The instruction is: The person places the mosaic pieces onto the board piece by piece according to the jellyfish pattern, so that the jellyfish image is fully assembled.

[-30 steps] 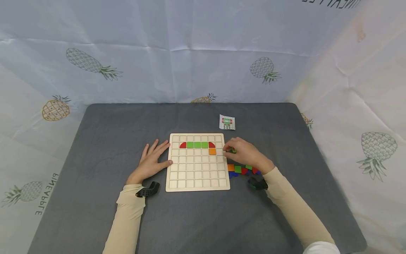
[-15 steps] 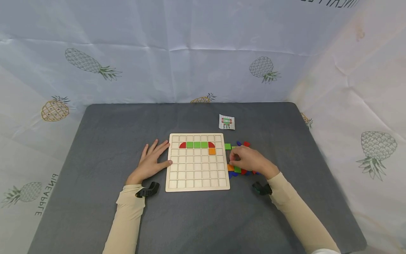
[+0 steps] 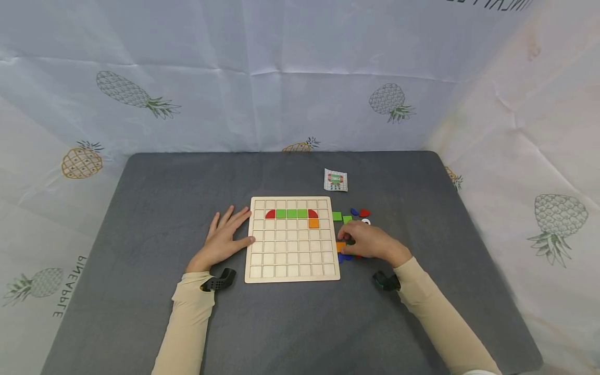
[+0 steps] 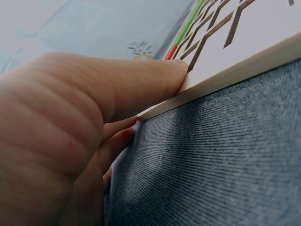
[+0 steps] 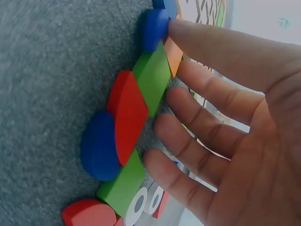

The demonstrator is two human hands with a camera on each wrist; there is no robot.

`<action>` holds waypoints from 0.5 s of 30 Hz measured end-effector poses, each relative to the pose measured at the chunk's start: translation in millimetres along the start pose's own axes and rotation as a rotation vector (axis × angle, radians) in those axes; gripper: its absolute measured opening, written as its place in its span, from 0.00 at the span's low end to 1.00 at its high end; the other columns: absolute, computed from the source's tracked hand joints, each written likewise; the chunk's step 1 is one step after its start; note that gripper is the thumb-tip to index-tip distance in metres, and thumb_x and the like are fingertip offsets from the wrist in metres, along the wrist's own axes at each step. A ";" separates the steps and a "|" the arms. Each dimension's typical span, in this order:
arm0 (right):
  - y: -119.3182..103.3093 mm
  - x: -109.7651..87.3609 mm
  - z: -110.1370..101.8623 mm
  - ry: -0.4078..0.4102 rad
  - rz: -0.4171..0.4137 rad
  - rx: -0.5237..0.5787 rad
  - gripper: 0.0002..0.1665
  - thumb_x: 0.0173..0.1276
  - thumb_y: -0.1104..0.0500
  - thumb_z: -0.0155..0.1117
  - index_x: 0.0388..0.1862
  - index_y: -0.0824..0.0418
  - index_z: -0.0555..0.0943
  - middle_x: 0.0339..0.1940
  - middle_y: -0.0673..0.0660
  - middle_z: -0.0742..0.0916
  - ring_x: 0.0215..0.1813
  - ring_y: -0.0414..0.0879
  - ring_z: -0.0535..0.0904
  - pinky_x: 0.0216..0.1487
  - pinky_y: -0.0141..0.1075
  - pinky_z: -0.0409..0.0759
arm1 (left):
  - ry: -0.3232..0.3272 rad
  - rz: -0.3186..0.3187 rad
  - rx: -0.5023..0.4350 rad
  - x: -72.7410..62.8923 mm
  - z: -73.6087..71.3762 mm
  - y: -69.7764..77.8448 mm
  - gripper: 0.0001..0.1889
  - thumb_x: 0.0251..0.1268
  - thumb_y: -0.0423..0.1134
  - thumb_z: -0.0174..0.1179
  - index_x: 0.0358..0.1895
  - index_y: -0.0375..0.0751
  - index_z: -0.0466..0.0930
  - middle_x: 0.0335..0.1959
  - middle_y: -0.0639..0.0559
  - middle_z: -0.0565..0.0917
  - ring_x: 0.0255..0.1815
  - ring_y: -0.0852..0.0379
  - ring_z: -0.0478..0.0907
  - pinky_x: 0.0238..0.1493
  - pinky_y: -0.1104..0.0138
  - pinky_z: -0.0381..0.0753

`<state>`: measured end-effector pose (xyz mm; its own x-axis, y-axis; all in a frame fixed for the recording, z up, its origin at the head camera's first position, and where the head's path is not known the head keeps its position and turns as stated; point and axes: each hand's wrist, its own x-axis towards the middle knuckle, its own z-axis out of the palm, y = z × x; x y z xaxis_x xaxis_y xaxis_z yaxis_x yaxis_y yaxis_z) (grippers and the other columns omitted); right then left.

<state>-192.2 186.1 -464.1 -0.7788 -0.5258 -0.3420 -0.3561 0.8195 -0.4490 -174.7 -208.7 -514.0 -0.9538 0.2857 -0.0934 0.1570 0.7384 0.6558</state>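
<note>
Right of centre: right hand (image 3: 367, 240), fingers apart, likely selecting orange square tile (image 3: 340, 247), pinch needed; left hand (image 3: 220, 245), fingers spread, touches pale wooden gridded board (image 3: 281, 258)

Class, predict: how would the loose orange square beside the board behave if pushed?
The loose orange square would probably slide, not roll, being flat and straight-edged. It looks stiff: no bend shows. It may nudge the green square close beside it.
</note>
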 end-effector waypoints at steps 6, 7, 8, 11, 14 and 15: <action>-0.5 2.4 0.9 0.037 0.021 0.002 0.11 0.67 0.57 0.72 0.46 0.58 0.85 0.40 0.51 0.84 0.40 0.43 0.75 0.46 0.38 0.82 | -0.001 0.002 -0.003 -0.1 0.1 -0.3 0.42 0.67 0.50 0.66 0.81 0.47 0.57 0.83 0.46 0.56 0.86 0.40 0.36 0.82 0.43 0.23; -0.6 2.8 1.1 0.045 0.026 -0.003 0.11 0.67 0.56 0.72 0.46 0.58 0.85 0.40 0.51 0.84 0.40 0.42 0.75 0.45 0.37 0.82 | -0.001 0.002 -0.002 -0.2 0.2 -0.3 0.42 0.67 0.50 0.66 0.81 0.47 0.57 0.83 0.46 0.56 0.86 0.40 0.36 0.82 0.43 0.23; -0.9 3.1 1.5 0.053 0.034 -0.009 0.11 0.67 0.56 0.72 0.46 0.58 0.84 0.40 0.51 0.84 0.38 0.42 0.76 0.44 0.36 0.82 | -0.002 0.001 -0.001 -0.2 0.3 -0.2 0.42 0.67 0.50 0.66 0.81 0.47 0.57 0.83 0.46 0.56 0.86 0.40 0.36 0.82 0.43 0.23; -0.2 5.1 2.6 0.092 0.060 -0.042 0.11 0.66 0.55 0.73 0.43 0.57 0.83 0.37 0.50 0.84 0.34 0.41 0.75 0.36 0.34 0.81 | -0.001 0.002 0.000 -0.4 0.4 0.1 0.42 0.67 0.50 0.66 0.81 0.47 0.57 0.83 0.46 0.56 0.86 0.40 0.36 0.82 0.43 0.22; 0.8 6.9 1.8 0.152 0.084 -0.079 0.10 0.67 0.54 0.73 0.40 0.56 0.81 0.34 0.50 0.83 0.30 0.41 0.74 0.29 0.33 0.76 | 0.000 0.001 -0.001 -0.6 0.2 0.5 0.42 0.67 0.50 0.66 0.81 0.47 0.57 0.83 0.46 0.55 0.86 0.40 0.36 0.82 0.43 0.22; 1.1 7.0 0.8 0.178 0.086 -0.090 0.10 0.67 0.54 0.73 0.39 0.56 0.81 0.34 0.50 0.83 0.29 0.41 0.74 0.28 0.33 0.75 | -0.001 0.001 -0.002 -0.6 0.2 0.6 0.42 0.67 0.50 0.66 0.81 0.47 0.57 0.83 0.46 0.55 0.86 0.40 0.36 0.82 0.43 0.22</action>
<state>-197.6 183.1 -467.6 -0.8847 -0.4105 -0.2209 -0.3223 0.8810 -0.3462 -174.1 -208.3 -513.8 -0.9534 0.2870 -0.0932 0.1576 0.7371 0.6572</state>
